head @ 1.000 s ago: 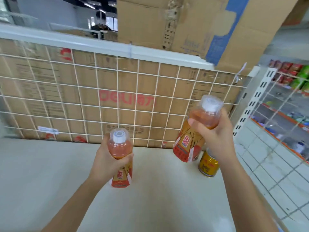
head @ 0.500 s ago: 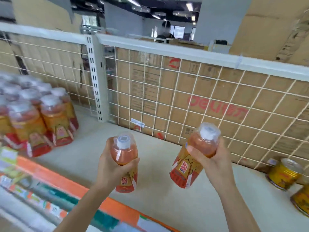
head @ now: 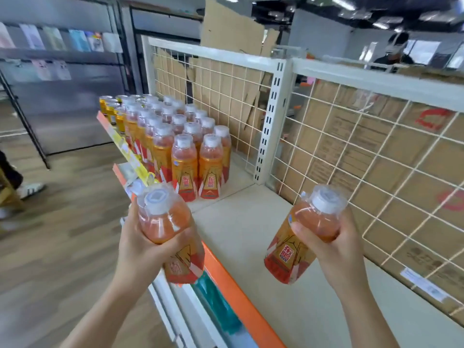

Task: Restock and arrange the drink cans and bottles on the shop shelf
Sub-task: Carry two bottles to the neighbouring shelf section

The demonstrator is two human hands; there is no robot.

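My left hand grips an orange drink bottle with a white cap, held over the shelf's orange front edge. My right hand grips a second, matching bottle, tilted, above the bare cream shelf board. Further left on the same shelf stand several rows of the same orange bottles. Behind those rows, at the far end, are several gold cans.
A white wire grid back panel with cardboard boxes behind it closes the shelf's far side. A slotted white upright divides the two bays. A lower shelf shows below the orange edge. Wooden floor and another shelving unit lie to the left. A person stands at the far right.
The view has swung left along the shelf: the stocked bottle rows are now ahead and the gold cans at the right are out of view. Both hands still hold their bottles.
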